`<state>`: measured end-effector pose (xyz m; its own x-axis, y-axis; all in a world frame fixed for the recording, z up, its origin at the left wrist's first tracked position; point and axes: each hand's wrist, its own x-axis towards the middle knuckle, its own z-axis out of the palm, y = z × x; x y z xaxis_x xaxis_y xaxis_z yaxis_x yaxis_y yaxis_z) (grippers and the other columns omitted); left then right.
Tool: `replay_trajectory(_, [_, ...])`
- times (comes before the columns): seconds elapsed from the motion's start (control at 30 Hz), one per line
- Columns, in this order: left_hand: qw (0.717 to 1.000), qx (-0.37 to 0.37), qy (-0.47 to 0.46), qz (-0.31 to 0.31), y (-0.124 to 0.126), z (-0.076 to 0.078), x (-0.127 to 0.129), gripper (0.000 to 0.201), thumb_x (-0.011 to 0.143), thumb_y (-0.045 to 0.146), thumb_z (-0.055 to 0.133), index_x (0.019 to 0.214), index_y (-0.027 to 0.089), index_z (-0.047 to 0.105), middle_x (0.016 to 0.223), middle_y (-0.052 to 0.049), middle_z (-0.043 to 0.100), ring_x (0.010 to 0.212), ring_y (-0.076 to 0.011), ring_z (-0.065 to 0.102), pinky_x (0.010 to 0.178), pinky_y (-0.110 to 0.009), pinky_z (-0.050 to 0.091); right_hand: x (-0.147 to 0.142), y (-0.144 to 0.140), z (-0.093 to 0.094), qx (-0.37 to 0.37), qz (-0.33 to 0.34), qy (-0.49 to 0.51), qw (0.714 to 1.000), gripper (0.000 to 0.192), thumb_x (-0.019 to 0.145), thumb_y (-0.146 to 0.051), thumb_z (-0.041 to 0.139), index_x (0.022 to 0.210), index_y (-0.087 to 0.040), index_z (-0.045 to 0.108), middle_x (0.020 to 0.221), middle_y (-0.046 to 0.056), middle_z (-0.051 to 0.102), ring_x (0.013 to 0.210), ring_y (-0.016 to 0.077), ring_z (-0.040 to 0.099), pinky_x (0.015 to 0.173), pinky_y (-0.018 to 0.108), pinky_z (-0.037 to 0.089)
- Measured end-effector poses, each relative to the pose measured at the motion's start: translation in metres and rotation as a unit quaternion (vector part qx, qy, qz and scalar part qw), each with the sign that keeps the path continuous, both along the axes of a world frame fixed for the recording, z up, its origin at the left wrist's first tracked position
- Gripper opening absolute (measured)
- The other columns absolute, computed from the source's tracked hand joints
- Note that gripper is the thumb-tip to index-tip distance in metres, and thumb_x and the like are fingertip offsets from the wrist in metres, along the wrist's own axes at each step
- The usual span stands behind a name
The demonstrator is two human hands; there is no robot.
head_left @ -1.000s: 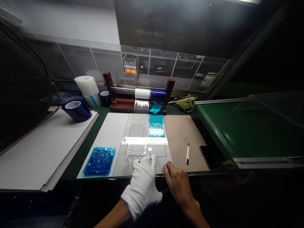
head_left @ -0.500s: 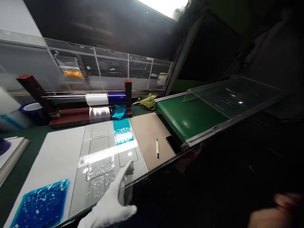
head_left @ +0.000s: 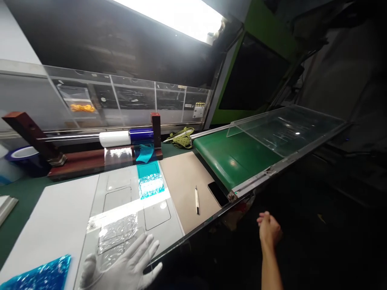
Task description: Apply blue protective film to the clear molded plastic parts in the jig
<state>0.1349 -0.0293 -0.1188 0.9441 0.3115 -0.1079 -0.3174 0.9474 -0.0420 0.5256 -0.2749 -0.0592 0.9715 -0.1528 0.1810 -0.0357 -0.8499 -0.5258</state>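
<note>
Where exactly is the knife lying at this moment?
In the head view, the knife lies in the lower middle, on the tan board, just left of the black phone and right of the gloved left hand.

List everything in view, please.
Lamp: 1, white, top
Bag: 1, clear, back
Holder: 1, red, back
Rolls: 2, white, blue, on holder
Spool: 1, blue, left
Cloth: 1, green, beside holder
Sheet: 1, white, left
Panel: 1, grey, beside sheet
Film: count unclear, clear, on panel
Strip: 1, teal, on panel
Pile: 1, blue, on sheet
Board: 1, brown, centre
Knife: 1, pale, on board
Phone: 1, black, beside knife
Conveyor: 1, green, right
Cover: 1, clear, over conveyor
Left hand: 1, white glove, front
Right hand: 1, bare, right
</note>
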Motion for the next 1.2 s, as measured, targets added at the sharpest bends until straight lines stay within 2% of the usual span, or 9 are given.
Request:
replay_trajectory(0.13, [0.986,0.100,-0.130,0.005,0.004,-0.014,-0.007,0.090,0.070,0.052,0.055,0.141,0.003,0.033,0.149,-0.013,0.015,0.139,-0.0337,0.001,0.111,-0.062,0.001,-0.028,0.044,-0.066,-0.061,0.156,0.114,0.979,0.028,0.090,-0.029,0.041,0.098,-0.015,0.064,0.094,0.011,0.067,0.086,0.0247,0.062,0.074,0.031,0.044])
replay_trajectory(0.3, [0.966,0.175,-0.187,0.036,0.002,-0.019,-0.007,0.084,0.078,0.057,0.047,0.143,0.008,0.028,0.150,-0.007,0.003,0.137,-0.0309,-0.012,0.108,-0.064,-0.003,-0.037,0.152,-0.103,-0.132,0.328,0.150,0.923,0.030,0.089,-0.034,0.050,0.113,-0.016,0.056,0.115,0.007,0.060,0.103,0.0181,0.059,0.088,0.025,0.042])
replay_trajectory(0.5, [0.967,0.144,-0.195,0.075,-0.009,0.015,-0.006,0.098,0.075,0.077,0.037,0.144,0.009,0.026,0.151,-0.006,0.012,0.135,-0.0280,-0.023,0.108,-0.064,-0.003,-0.028,0.230,-0.110,-0.225,0.270,0.141,0.926,0.035,0.091,-0.032,0.048,0.115,-0.005,0.052,0.119,0.019,0.052,0.112,0.0287,0.052,0.092,0.046,0.040])
replay_trajectory(0.67, [0.972,0.163,-0.131,0.107,-0.015,0.039,-0.011,0.092,0.078,0.074,0.037,0.143,0.011,0.029,0.151,-0.010,0.019,0.138,-0.0313,-0.015,0.107,-0.065,0.006,-0.022,0.228,-0.103,-0.179,0.312,0.173,0.917,0.035,0.093,-0.020,0.033,0.118,0.000,0.047,0.099,0.021,0.057,0.097,0.0276,0.058,0.082,0.041,0.043])
replay_trajectory(0.8, [0.961,0.245,-0.019,0.130,-0.017,0.040,-0.014,0.104,0.068,0.086,0.033,0.145,0.016,0.028,0.149,-0.015,0.022,0.139,-0.0379,0.008,0.106,-0.062,0.015,-0.049,0.214,-0.068,-0.047,0.435,0.208,0.875,0.045,0.097,-0.039,0.020,0.132,-0.015,0.035,0.077,0.003,0.053,0.061,0.0131,0.050,0.057,0.024,0.042])
replay_trajectory(0.9, [0.867,0.442,0.183,0.140,-0.015,0.047,-0.017,0.109,0.059,0.067,0.068,0.148,0.023,0.021,0.148,-0.012,0.024,0.137,-0.0360,0.019,0.112,-0.054,0.011,-0.098,0.193,-0.019,0.107,0.593,0.328,0.727,0.055,0.089,-0.060,0.035,0.119,-0.016,0.046,0.062,-0.003,0.037,0.048,0.0095,0.033,0.043,0.020,0.031])
replay_trajectory(1.0, [0.668,0.646,0.364,0.065,-0.012,0.062,-0.019,0.122,0.052,0.043,0.080,0.149,0.028,0.008,0.153,-0.007,0.010,0.140,-0.0351,0.008,0.114,-0.052,0.003,-0.149,0.170,0.031,0.114,0.697,0.361,0.609,0.041,0.094,-0.049,0.036,0.101,-0.014,0.054,0.078,0.006,0.053,0.066,0.0123,0.053,0.063,0.024,0.045])
replay_trajectory(1.07, [0.530,0.734,0.424,0.019,-0.011,0.072,-0.019,0.122,0.055,0.052,0.075,0.149,0.030,0.000,0.153,-0.006,0.005,0.139,-0.0364,0.007,0.113,-0.054,0.010,-0.173,0.158,0.052,0.087,0.753,0.320,0.568,0.037,0.097,-0.042,0.030,0.099,-0.015,0.055,0.076,0.005,0.055,0.064,0.0112,0.052,0.061,0.023,0.044])
replay_trajectory(1.2, [0.460,0.782,0.420,0.022,-0.012,0.088,-0.014,0.122,0.053,0.059,0.072,0.148,0.030,0.001,0.150,-0.009,0.013,0.136,-0.0402,0.017,0.108,-0.057,0.024,-0.191,0.145,0.061,0.050,0.784,0.243,0.569,0.043,0.091,-0.057,0.037,0.093,-0.018,0.055,0.080,0.005,0.056,0.071,0.0126,0.052,0.065,0.022,0.042])
